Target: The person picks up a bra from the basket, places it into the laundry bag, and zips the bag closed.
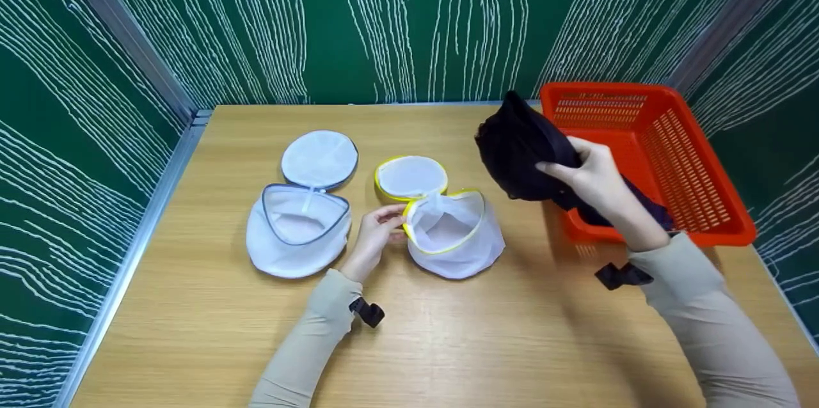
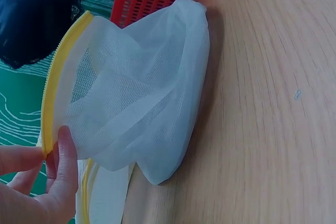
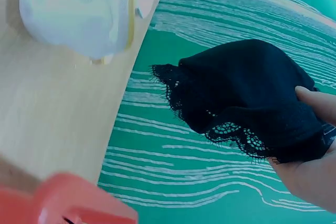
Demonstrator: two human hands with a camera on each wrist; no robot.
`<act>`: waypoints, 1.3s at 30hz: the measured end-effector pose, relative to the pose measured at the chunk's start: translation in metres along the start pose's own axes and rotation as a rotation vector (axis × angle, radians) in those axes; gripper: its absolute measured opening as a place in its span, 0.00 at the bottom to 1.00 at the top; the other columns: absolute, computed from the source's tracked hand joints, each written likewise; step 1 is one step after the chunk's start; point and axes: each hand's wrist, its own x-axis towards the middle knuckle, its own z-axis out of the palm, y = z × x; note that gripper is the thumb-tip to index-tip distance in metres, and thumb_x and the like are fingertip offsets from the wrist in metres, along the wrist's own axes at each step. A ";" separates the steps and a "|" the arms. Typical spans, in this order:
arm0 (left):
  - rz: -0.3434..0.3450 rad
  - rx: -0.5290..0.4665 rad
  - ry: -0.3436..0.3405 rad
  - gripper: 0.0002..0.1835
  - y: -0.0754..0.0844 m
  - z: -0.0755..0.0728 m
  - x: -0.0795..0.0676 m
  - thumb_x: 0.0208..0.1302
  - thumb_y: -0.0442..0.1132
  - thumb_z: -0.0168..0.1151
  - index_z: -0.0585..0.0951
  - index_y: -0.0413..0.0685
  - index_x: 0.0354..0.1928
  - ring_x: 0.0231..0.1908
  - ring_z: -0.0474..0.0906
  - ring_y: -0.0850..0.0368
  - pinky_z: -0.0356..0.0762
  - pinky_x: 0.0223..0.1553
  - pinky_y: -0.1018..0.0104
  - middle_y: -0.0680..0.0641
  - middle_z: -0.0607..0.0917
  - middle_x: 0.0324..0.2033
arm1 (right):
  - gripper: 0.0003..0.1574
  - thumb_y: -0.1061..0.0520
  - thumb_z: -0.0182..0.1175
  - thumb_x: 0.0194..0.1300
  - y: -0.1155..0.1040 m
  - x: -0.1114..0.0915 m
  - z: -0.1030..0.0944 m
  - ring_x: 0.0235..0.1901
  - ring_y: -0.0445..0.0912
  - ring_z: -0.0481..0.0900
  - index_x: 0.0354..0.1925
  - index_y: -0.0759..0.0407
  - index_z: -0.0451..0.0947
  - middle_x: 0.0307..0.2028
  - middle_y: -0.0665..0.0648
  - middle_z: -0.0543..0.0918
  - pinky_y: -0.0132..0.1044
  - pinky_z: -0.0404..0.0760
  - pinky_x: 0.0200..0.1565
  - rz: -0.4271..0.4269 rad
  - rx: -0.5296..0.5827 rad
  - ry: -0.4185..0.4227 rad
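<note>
My left hand [image 1: 374, 235] pinches the yellow zipper rim of a white mesh laundry bag [image 1: 457, 261], whose mouth gapes upward. Its round yellow-edged lid [image 1: 413, 176] is folded back behind it. In the left wrist view, thumb and fingers grip the yellow edge of the mesh bag [image 2: 136, 87]. Over the near left corner of the red basket, my right hand [image 1: 595, 174] holds a black bra [image 1: 524, 146] between thumb and fingers. The right wrist view shows the bra [image 3: 247, 87] with a rounded cup and lace trim.
A second white mesh laundry bag [image 1: 294, 261] with grey-blue edging stands at left, its round lid [image 1: 320, 158] laid back. At right is the red plastic basket [image 1: 710, 165], with dark fabric [image 1: 649, 203] at its near side. Green, white-streaked walls [image 1: 422, 24] enclose the wooden table [image 1: 448, 350].
</note>
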 end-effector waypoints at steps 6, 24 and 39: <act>-0.007 0.000 0.009 0.16 0.001 0.001 0.000 0.55 0.25 0.53 0.73 0.27 0.48 0.24 0.75 0.62 0.79 0.34 0.57 0.49 0.79 0.30 | 0.16 0.59 0.64 0.52 0.000 -0.002 0.013 0.30 0.42 0.77 0.41 0.63 0.76 0.34 0.51 0.80 0.29 0.79 0.33 0.066 0.113 -0.036; -0.016 -0.002 0.006 0.16 0.001 0.001 -0.001 0.55 0.26 0.53 0.73 0.28 0.48 0.22 0.76 0.61 0.79 0.34 0.56 0.48 0.79 0.31 | 0.13 0.64 0.66 0.47 0.008 0.000 0.054 0.28 0.39 0.77 0.35 0.58 0.78 0.28 0.46 0.81 0.28 0.77 0.32 0.103 0.320 -0.019; -0.028 -0.013 0.017 0.16 0.001 0.002 -0.001 0.55 0.26 0.53 0.73 0.28 0.47 0.21 0.75 0.62 0.77 0.37 0.53 0.49 0.80 0.30 | 0.14 0.69 0.62 0.49 0.033 0.006 0.075 0.27 0.38 0.75 0.30 0.51 0.77 0.26 0.47 0.79 0.28 0.76 0.33 0.127 0.446 -0.209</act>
